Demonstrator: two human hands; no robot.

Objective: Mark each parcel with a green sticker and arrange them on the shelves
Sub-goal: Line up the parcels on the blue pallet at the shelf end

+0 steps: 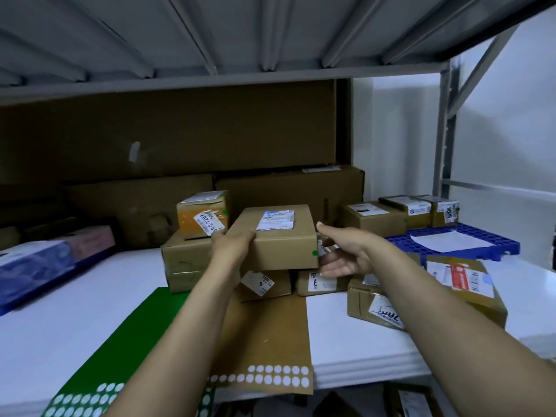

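At centre frame the left hand (233,246) grips the left end of a cardboard parcel (279,236), its fingertips hidden behind the box. A green sticker (315,252) sits low on the parcel's front face. The right hand (346,254) lies loose-fingered just beside the right end, contact unclear; the label print is blurred.
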